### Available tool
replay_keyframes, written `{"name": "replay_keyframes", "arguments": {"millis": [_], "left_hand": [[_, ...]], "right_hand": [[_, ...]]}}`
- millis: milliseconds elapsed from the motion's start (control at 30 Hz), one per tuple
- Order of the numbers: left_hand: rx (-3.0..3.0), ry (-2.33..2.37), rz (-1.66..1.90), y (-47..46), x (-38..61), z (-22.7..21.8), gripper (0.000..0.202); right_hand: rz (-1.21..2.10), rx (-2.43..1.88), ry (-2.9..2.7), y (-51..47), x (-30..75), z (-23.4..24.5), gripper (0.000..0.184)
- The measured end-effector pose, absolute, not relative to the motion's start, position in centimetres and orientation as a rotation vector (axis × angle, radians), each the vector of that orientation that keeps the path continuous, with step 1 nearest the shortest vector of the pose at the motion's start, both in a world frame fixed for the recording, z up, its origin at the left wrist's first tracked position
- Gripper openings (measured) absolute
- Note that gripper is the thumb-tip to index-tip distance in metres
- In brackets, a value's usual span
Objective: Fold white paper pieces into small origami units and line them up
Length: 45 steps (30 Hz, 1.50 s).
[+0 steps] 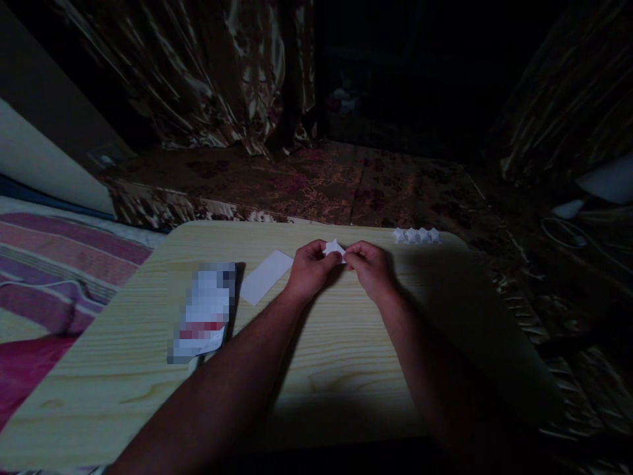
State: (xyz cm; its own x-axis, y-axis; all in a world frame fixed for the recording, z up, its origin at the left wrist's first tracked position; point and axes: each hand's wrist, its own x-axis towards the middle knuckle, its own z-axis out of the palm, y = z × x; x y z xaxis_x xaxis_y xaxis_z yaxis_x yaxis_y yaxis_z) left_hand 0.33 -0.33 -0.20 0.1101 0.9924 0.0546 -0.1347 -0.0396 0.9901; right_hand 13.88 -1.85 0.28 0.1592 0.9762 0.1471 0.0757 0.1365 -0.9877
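Pinching left hand (307, 272): is holding a paper star (334, 246)
Right hand (373, 270): is pinching its edge (shaping, perhaps)
Paper star: is likely needing gentle pressing next

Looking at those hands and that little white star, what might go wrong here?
The small white star might get crushed if the left hand and right hand pinch it too hard. The row of four white stars sits near the far edge of the wood-grain table, so a bump might knock some off.
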Motion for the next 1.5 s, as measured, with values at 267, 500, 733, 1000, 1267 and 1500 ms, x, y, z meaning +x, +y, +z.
{"name": "replay_keyframes", "arguments": {"millis": [267, 500, 733, 1000, 1267, 1500], "left_hand": [[1.268, 0.988, 1.217, -0.35, 0.29, -0.12, 0.018], [1.262, 1.023, 1.204, -0.47, 0.32, 0.03, 0.019], [1.269, 1.006, 1.209, -0.25, 0.28, -0.23, 0.018], [1.254, 1.014, 1.207, -0.21, 0.32, -0.24, 0.019], [1.214, 0.985, 1.177, -0.30, 0.30, -0.12, 0.020], [1.239, 0.978, 1.170, -0.21, 0.22, -0.25, 0.024]], "right_hand": [[0.947, -1.193, -1.196, -1.94, 13.69, 0.35, 0.007], [0.977, -1.217, -1.169, -1.78, 13.67, 0.10, 0.006], [0.994, -1.181, -1.151, -1.61, 13.65, -0.21, 0.007], [0.953, -1.204, -1.156, -1.64, 13.57, -0.19, 0.007], [0.951, -1.234, -1.170, -1.72, 13.67, 0.01, 0.009], [0.972, -1.198, -1.153, -1.54, 13.77, -0.44, 0.009]]}}
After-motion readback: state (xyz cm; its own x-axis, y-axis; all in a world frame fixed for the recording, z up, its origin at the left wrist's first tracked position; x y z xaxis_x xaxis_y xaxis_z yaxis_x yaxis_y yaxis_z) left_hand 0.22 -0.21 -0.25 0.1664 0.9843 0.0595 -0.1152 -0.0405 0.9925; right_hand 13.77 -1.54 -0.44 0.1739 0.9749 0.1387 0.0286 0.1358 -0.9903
